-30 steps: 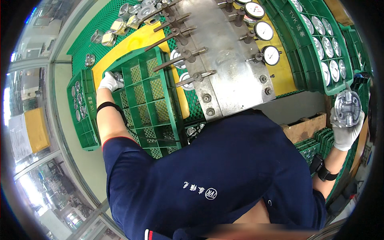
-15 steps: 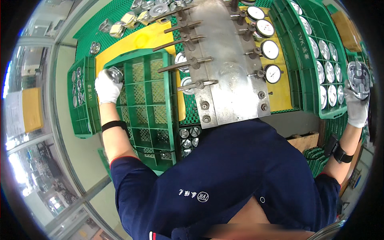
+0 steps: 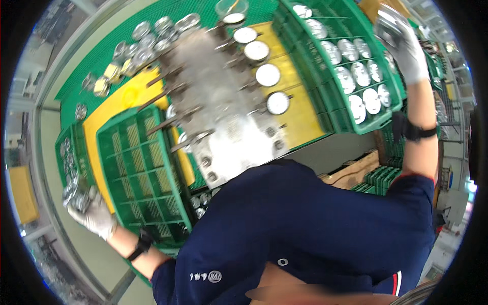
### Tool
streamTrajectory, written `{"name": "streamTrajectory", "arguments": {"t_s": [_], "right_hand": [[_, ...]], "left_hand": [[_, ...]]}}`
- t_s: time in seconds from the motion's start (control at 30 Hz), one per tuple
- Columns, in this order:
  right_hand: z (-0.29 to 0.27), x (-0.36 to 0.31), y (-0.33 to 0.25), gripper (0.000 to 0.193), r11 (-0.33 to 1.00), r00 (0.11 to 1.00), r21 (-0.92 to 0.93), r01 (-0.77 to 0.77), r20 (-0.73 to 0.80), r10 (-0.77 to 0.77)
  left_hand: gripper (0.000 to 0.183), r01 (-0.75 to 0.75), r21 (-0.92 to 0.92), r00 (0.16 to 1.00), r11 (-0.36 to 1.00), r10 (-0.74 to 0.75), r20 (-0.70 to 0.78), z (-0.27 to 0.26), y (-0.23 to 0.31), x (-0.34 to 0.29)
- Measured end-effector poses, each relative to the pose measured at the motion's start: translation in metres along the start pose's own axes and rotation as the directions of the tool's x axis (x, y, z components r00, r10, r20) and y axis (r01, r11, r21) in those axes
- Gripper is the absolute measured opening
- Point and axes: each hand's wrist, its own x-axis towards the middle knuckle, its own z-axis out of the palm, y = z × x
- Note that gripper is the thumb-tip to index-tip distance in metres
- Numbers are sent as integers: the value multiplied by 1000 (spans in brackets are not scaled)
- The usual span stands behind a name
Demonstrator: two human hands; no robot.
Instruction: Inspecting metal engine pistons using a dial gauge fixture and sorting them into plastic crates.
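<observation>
My gloved left hand [image 3: 96,216] is closed around a shiny metal piston [image 3: 76,190], just below a small green crate [image 3: 68,134] of pistons at the far left. Fingers and glare hide part of that piston. Up at the right, my gloved right hand [image 3: 410,58] grips another metal piston [image 3: 390,28], slightly blurred. Beside it stands a large green divided crate [image 3: 323,101] with round pistons in its compartments. Between my arms lies a steel plate fixture [image 3: 229,117] with clamp bars on its left and several white dial gauges [image 3: 268,75] along its right.
A green divided crate [image 3: 145,170] with perforated compartment bottoms sits left of the fixture. Loose pistons [image 3: 147,43] and yellow blocks [image 3: 113,71] rest on the green mat at the back. Stacked green racks [image 3: 381,178] and a wooden piece [image 3: 351,170] are low at right.
My view has turned, shifting the bench leftward. My left hand has moved from the divided crate to beside the small crate, still with a piston. My right hand has risen with its piston.
</observation>
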Motion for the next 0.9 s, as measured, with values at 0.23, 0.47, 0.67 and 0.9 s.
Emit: {"name": "streamTrajectory", "arguments": {"t_s": [0.23,0.47,0.67,0.9], "right_hand": [[34,160,47,31,981,942,-174,83,335,-20],[64,254,195,105,790,957,-588,-174,86,275],[99,235,178,101,256,952,-963,82,151,266],[73,144,54,35,854,984,-511,94,178,-2]], "left_hand": [[55,-94,407,963,909,186,-193,12,13,-108],[60,-80,626,891,776,338,-305,74,-6,-200],[46,86,843,877,531,362,-317,174,-37,-176],[73,-250,919,966,305,10,259,250,-121,-123]]}}
